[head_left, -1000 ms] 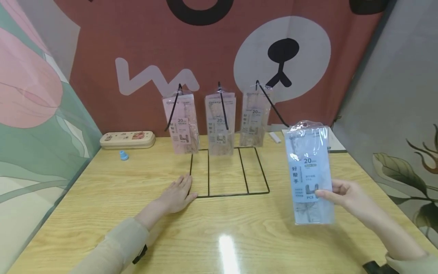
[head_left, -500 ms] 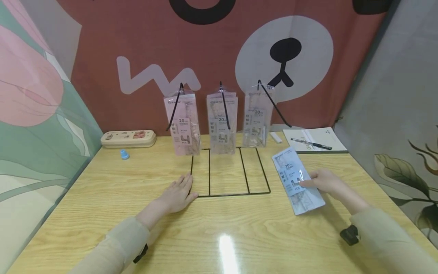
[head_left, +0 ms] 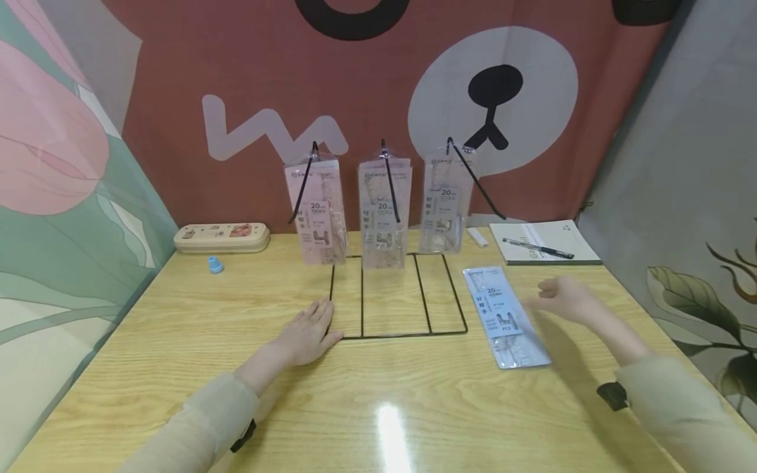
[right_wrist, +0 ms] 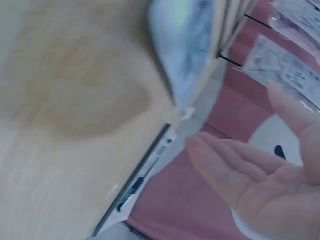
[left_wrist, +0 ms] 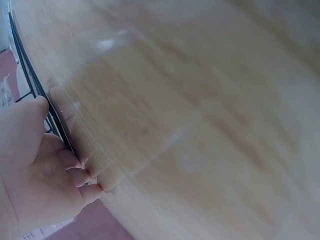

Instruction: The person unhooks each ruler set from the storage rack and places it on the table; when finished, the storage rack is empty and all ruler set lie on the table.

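A blue packet [head_left: 503, 322] in clear plastic lies flat on the table, right of the black wire rack [head_left: 395, 337]. Just right of that packet, my right hand [head_left: 570, 301] hovers with fingers loosely bent and nothing in them; the right wrist view shows its palm and relaxed fingers. My left hand [head_left: 304, 334] rests flat with its fingertips at the rack's left front corner, touching the base wire. From the rack's three hooks hang a pink packet on the left [head_left: 316, 213], another pinkish packet in the middle [head_left: 384, 213] and a greyish packet on the right [head_left: 446, 200].
Behind the blue packet lies a notebook [head_left: 552, 236] with a pen [head_left: 538, 248] on it, and a small white piece [head_left: 477, 237] beside it. At the back left stand a cream pencil case [head_left: 221, 238] and a small blue cone-shaped piece [head_left: 215, 265]. A printed curtain [head_left: 266, 79] closes off the back.
My right hand has lowered the blue packet from upright onto the table, let it go and drawn off to the right. My left hand has stayed at the rack's corner.
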Tool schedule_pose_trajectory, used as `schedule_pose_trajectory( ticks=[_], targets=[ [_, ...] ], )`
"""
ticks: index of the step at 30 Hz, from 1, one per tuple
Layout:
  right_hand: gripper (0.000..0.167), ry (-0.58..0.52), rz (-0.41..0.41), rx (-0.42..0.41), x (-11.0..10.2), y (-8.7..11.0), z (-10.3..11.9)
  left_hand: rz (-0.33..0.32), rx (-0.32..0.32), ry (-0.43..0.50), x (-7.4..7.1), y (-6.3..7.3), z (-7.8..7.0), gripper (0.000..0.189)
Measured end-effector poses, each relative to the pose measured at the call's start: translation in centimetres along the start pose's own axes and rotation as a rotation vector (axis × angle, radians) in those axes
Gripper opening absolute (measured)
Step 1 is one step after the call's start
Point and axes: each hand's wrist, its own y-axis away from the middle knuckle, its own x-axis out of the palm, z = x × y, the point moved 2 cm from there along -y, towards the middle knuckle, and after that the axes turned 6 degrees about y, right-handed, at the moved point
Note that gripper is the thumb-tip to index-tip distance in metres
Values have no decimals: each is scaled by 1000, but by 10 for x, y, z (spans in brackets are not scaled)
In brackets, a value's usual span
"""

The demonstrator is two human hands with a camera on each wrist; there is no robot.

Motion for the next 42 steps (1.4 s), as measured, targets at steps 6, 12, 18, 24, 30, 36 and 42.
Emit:
schedule_pose_trajectory(
  ticks=[6, 12, 18, 24, 30, 36, 42],
  targets=[
    [71, -197, -77, -127, -6, -21, 18, 4, 6, -2, -1, 0, 0, 69],
    [73, -362, -94, -154, -1, -57, 33, 5, 7, -10, -1, 1, -1, 69],
    [72, -468, -82, -155, 8, -89, 48, 0, 8, -7, -2, 2, -1, 68],
    [70, -626, -78, -125, 14, -102, 72, -8, 14, -15, -3, 2, -2, 68],
    [68, -718, -144, 1, 27, -117, 81, -11, 23, -18, -1, 2, -2, 68],
    [43, -698, -184, -15, 29, -118, 86, -5, 11, -22, -3, 3, -3, 68],
    [40, -630, -177, -11, 28, -104, 81, -12, 17, -24, -1, 2, -2, 68]
  ],
)
